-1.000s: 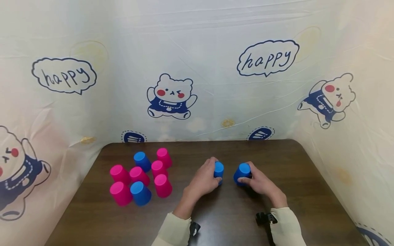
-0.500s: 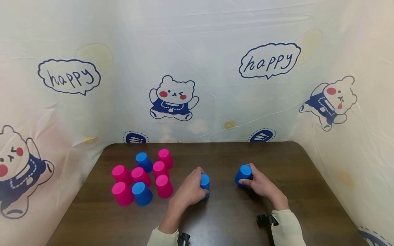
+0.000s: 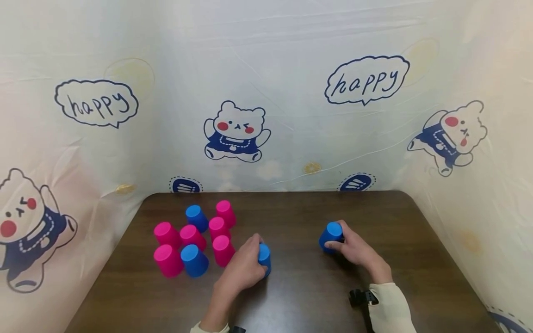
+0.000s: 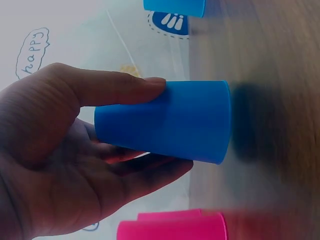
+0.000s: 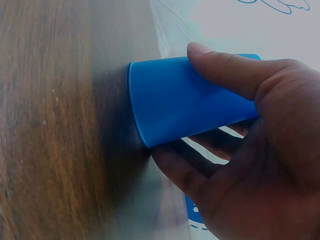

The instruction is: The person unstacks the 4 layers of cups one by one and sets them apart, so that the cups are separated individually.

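Note:
My left hand (image 3: 243, 267) grips an upside-down blue cup (image 4: 175, 120) between thumb and fingers, just right of the nearest pink cup (image 3: 223, 251). In the left wrist view the cup's rim is close over the wood, with a dark shadow beside it. Farther right, my right hand (image 3: 358, 247) holds a second upside-down blue cup (image 5: 185, 100), thumb on one side and fingers on the other. That cup's rim sits close to the table surface in the right wrist view.
On the brown table (image 3: 308, 305), a group of upside-down cups stands at the left: several pink ones, such as this pink cup (image 3: 168, 260), with a near blue cup (image 3: 194, 261) and a far blue cup (image 3: 196, 218). A printed curtain (image 3: 291, 60) rises behind the table.
My left hand has carried its blue cup leftward and nearer to me, away from the right-hand cup and toward the group. The right hand has stayed in place with its cup.

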### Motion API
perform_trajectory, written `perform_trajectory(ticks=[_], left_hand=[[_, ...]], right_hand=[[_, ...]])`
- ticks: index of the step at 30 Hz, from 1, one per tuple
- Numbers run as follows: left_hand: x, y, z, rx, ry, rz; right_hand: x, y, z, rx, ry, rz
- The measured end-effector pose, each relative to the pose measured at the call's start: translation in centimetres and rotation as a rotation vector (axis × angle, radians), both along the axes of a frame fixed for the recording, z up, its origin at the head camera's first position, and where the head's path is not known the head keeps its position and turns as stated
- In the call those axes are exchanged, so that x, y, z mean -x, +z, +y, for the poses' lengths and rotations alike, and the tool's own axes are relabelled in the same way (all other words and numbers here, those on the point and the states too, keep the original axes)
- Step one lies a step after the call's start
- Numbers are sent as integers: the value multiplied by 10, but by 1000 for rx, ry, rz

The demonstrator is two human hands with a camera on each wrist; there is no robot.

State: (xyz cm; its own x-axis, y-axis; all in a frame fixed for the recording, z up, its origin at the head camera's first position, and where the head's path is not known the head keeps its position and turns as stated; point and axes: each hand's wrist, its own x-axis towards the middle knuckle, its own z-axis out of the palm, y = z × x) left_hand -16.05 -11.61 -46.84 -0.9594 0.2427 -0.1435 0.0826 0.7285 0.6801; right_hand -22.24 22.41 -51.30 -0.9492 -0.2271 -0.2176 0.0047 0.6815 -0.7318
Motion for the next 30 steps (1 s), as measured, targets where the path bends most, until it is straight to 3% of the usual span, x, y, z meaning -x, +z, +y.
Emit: perform_trajectory(ticks=[12, 20, 30], left_hand=[[-20, 9, -22, 48, 34, -76], [-38, 16, -47, 112, 80, -105], [-43, 17, -67, 174, 175, -144]], right_hand=[[0, 1, 1, 6, 0, -2], [1, 1, 1, -1, 5, 2], [0, 2, 0, -3, 11, 6]])
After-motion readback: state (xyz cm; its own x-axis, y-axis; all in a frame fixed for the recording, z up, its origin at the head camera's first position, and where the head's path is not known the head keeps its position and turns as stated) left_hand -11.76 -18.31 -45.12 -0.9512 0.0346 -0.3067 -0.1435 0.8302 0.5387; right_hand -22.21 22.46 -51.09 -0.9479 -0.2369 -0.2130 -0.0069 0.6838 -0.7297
